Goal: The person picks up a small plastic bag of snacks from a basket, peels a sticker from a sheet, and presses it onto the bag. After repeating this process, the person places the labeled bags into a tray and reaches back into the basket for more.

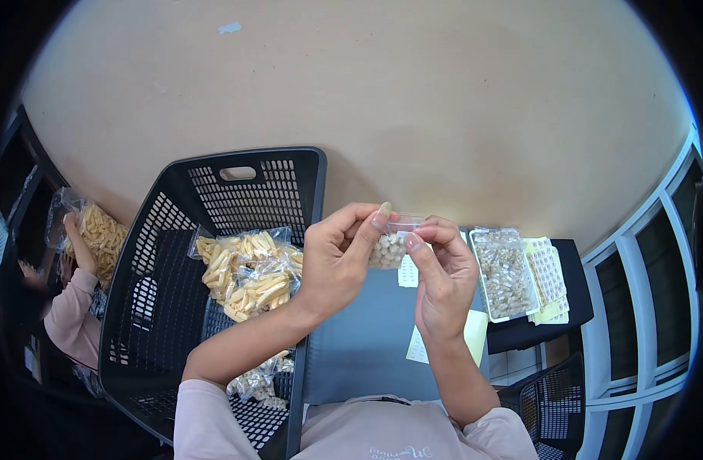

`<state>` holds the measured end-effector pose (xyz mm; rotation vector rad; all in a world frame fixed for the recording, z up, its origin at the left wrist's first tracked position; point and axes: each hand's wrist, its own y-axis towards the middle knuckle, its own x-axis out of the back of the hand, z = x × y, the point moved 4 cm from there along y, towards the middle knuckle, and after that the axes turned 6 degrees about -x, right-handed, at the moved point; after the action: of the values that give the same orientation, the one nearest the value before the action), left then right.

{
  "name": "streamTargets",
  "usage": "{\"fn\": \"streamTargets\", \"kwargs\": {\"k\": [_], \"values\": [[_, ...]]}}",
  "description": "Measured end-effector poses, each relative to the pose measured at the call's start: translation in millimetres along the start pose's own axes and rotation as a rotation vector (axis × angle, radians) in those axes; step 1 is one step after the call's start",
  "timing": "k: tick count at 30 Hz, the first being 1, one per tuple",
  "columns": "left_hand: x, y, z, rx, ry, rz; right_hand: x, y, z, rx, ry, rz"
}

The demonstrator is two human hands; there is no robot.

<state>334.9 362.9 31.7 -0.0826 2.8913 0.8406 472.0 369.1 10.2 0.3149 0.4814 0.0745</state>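
Observation:
In front of me, a small clear plastic bag (387, 251) of round whitish pieces is held up by its top edge. My left hand (342, 249) pinches its left upper corner between thumb and fingers. The right upper corner is pinched by my right hand (445, 280), thumb towards me. Between both thumbs, the bag's clear upper strip shows above the pieces. Behind and below the hands lie a small printed sheet (407, 273) and a pale yellow sheet (475, 336), on or beside a grey surface (359, 337).
A large black basket (213, 184) at left holds bags of pale yellow sticks (252, 272) and bags of whitish pieces (252, 383). At right, a white tray (512, 316) of small packets stands beside sticker sheets (549, 276). Far left, another person's sleeve (74, 314) shows near a snack bag (102, 241).

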Motion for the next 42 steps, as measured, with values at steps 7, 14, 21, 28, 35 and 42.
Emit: {"fn": "streamTargets", "kwargs": {"k": [7,14,21,28,35,42], "values": [[1,-1,-5,-0.005,-0.006,0.045,-10,2,1,0.060,0.056,-0.060],[1,-2,-8,-0.025,0.015,0.115,1,6,14,0.145,-0.204,0.049],[-9,0,0,0.001,-0.064,0.208,20,2,22,0.066,-0.214,0.037],[-11,-2,6,0.027,-0.083,0.342,27,0,36,0.007,-0.274,0.153],[-11,-3,6,0.061,-0.044,0.404,32,0,38,-0.027,-0.284,0.172],[-13,-4,7,0.171,-0.045,0.446,43,1,37,-0.029,-0.291,0.156]]}}
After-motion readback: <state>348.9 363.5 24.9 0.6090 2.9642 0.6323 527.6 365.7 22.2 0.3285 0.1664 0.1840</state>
